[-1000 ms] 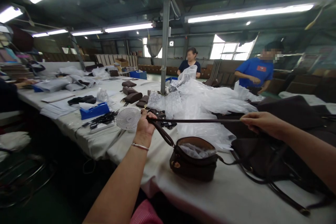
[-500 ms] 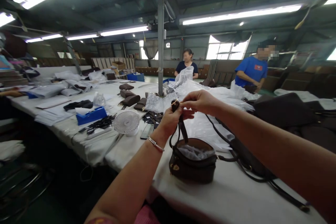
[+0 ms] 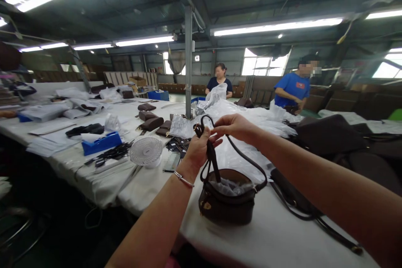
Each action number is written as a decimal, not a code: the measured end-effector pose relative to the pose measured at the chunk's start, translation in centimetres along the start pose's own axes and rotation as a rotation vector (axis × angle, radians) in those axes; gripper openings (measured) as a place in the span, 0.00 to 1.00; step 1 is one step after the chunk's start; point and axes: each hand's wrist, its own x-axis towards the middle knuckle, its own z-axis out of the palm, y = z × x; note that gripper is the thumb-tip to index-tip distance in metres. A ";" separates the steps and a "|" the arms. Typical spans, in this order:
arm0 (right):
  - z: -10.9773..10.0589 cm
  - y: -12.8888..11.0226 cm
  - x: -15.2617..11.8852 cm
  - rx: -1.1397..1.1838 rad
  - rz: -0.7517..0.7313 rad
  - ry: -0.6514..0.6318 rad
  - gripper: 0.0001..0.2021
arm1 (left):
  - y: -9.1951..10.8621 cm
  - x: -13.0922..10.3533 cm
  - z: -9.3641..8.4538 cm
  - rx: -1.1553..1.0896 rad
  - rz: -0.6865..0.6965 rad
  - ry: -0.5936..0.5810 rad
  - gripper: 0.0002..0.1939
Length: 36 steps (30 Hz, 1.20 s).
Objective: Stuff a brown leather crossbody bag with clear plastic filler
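Observation:
A small dark brown handbag (image 3: pixel 228 209) stands upright on the white-covered table, its top open and clear plastic (image 3: pixel 234 186) showing inside. Above it, my left hand (image 3: pixel 201 146) is closed round the bag's gathered strap (image 3: pixel 212 159), with a gold-coloured buckle near the thumb. My right hand (image 3: pixel 230 127) pinches the strap just beside the left fingers. From there a loop of strap rises over the hands, and another length runs down to the bag's right side. The exact spot under the right fingertips is hidden.
A white fan (image 3: pixel 146 150), a blue tape dispenser (image 3: pixel 102 143) and dark straps lie left. Several brown pouches (image 3: pixel 151 123) sit beyond. Clear plastic bags (image 3: pixel 241 113) and dark bags (image 3: pixel 336 138) are piled right. Two people stand across the table, near a metal post (image 3: pixel 188 63).
The strap on the right has been drawn up from the table to my hands and now forms a raised loop. The view has shifted slightly right.

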 end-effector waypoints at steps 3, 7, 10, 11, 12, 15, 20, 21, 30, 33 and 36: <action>1.5 -0.1 0.5 -0.253 -0.086 0.000 0.07 | -0.7 -0.3 0.6 0.048 0.008 0.013 0.25; 1.1 -0.4 0.6 -0.500 -0.210 -0.083 0.07 | -0.7 -0.8 0.2 0.210 0.046 0.101 0.28; 0.5 -0.8 0.6 -0.297 -0.094 -0.129 0.14 | -0.4 -0.9 0.2 0.342 0.138 0.099 0.27; 0.5 -1.0 0.5 -0.258 -0.061 -0.124 0.18 | -0.2 -0.9 0.3 0.428 0.151 0.087 0.26; 0.6 -1.2 0.5 -0.268 -0.048 -0.110 0.20 | -0.2 -0.9 0.5 0.537 0.157 0.076 0.24; 1.4 -1.7 0.3 -0.555 -0.101 0.001 0.23 | -0.2 -0.7 1.1 0.868 0.155 0.067 0.16; 2.1 -1.8 -0.3 -0.883 -0.191 0.146 0.12 | -1.0 -0.8 0.6 0.888 0.155 -0.010 0.13; 2.0 -1.6 -0.4 -0.859 -0.187 0.177 0.11 | -1.2 -1.1 0.2 0.842 0.152 -0.036 0.14; -0.8 3.0 -2.6 -0.239 0.107 0.296 0.09 | -4.9 -5.1 -3.3 0.553 -0.084 -0.092 0.19; -2.3 7.2 -5.2 -0.152 0.149 0.241 0.11 | -5.5 -5.4 -3.7 0.536 -0.100 -0.010 0.21; -4.4 13.0 -8.8 -0.324 0.291 0.291 0.12 | -5.7 -5.4 -3.8 0.514 -0.128 0.050 0.23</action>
